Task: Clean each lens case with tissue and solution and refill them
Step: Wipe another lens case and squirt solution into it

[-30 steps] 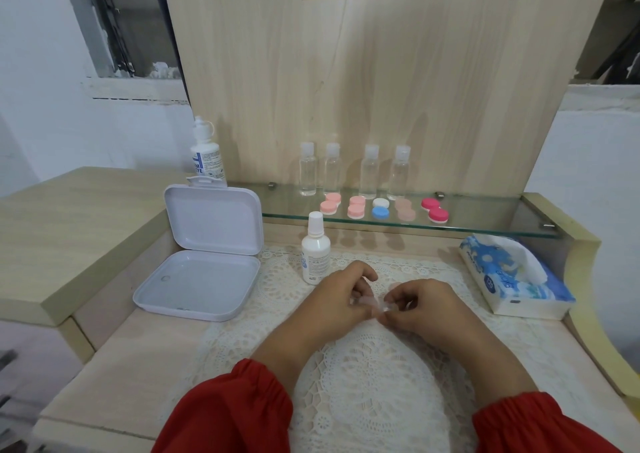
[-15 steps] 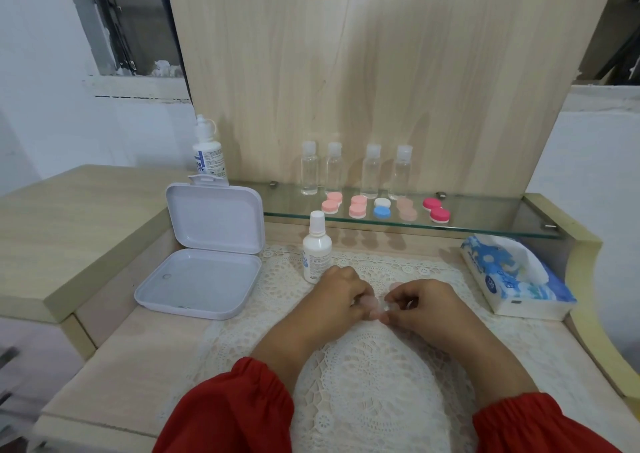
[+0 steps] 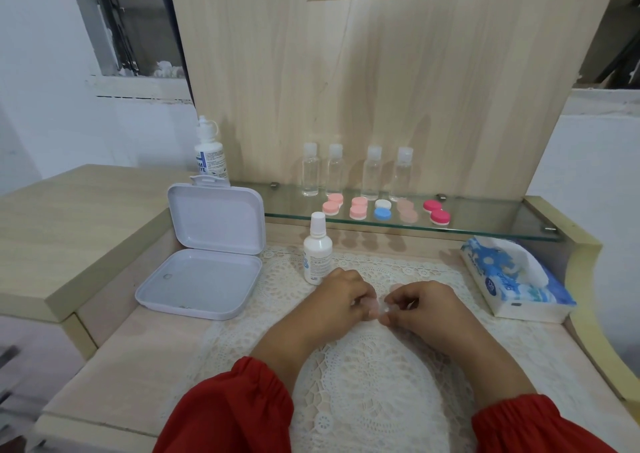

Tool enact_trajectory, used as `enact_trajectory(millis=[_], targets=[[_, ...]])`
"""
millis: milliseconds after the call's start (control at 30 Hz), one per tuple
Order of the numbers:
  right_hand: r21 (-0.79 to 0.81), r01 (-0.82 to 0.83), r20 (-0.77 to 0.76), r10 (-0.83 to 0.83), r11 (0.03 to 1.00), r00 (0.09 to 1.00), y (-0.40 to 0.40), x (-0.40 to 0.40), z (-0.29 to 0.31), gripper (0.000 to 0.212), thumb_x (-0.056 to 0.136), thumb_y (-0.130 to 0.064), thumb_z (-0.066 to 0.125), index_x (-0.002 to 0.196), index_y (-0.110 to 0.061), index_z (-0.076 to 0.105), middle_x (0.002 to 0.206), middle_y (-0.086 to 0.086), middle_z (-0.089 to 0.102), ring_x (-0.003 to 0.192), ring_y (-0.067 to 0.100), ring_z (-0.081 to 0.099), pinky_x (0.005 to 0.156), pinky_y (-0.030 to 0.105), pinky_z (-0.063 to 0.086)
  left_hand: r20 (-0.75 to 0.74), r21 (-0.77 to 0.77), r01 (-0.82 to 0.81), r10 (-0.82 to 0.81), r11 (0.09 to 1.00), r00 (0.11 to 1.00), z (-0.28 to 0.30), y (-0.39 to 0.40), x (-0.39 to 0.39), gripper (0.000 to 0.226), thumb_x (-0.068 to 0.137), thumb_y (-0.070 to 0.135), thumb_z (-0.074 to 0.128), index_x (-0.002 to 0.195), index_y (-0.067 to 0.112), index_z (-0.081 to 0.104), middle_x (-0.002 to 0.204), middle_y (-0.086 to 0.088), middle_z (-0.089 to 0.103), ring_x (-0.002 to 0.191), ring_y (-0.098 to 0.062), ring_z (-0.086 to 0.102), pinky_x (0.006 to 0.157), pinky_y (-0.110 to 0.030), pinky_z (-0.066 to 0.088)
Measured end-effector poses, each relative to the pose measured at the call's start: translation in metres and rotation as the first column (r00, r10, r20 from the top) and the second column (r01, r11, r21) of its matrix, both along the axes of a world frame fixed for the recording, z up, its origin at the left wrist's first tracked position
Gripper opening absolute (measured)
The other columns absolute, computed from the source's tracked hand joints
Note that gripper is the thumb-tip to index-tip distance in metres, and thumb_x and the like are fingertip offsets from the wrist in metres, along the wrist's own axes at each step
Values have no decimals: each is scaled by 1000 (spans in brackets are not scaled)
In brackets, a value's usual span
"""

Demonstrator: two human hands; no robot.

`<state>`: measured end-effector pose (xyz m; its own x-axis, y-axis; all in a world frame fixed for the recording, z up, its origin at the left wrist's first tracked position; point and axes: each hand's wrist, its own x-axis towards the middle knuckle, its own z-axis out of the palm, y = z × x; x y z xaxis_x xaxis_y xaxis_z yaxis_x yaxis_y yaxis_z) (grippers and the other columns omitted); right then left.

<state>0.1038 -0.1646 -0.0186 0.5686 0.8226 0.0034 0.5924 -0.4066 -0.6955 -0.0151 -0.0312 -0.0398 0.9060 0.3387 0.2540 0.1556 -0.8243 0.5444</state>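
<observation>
I had both hands low over the lace mat (image 3: 363, 383) on the tabletop (image 3: 138, 355), meeting at its middle. The left hand (image 3: 341, 298) and the right hand (image 3: 420, 302) each pinched one end of a small pale lens case (image 3: 375, 309), so each grip was clenched on it, fingers curled. The case lay between the two grips with its long axis running left to right, one end to each hand; neither hand was nearer than the other. Most of it was hidden by my fingertips, so I could not tell whether a cap was on or off.

I judged this to be the opening or wiping of one case, with the twist to be made about an axis across that long line. The solution bottle (image 3: 317, 253) stood just beyond the left hand, the tissue pack (image 3: 512, 276) off to the right of the right hand. Five more cases (image 3: 382, 209) sat on the glass shelf (image 3: 485, 217) behind, well apart from my hands.
</observation>
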Motion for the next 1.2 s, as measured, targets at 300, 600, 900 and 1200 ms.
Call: enact_trajectory(millis=[300,600,900,1200], targets=[[92,87,-8,-87,992,996,-6,16,-2,35,83,-11,63,96,-44,63,98,-11,61,72,4,57,62,21,47,-4,31,-27,27,999,1000,-4,0,-3,35,89,33,64,122,21,62,113,8,53,109,-7,37,98,-24,33],[-57,100,300,-78,993,951,1,24,-14,28,92,-45,55,118,-37,63,103,-13,47,90,5,48,65,21,36,17,59,-68,68,996,998,-4,1,-3,35,90,33,62,123,21,61,115,6,55,109,-7,39,99,-27,35],[228,7,-20,-2,974,1000,0,17,-14,27,81,-19,72,102,-35,69,91,-12,66,82,2,61,66,6,44,73,41,-109,106,993,992,-5,1,1,35,89,30,64,122,18,63,104,8,57,104,-8,45,93,-24,38],[173,-162,78,150,972,986,3,15,-13,31,82,-14,70,107,-31,70,99,-17,64,87,-11,56,75,5,43,92,69,-92,85,993,992,-6,1,1,32,89,29,64,119,18,66,95,9,52,97,-6,41,86,-19,32]])
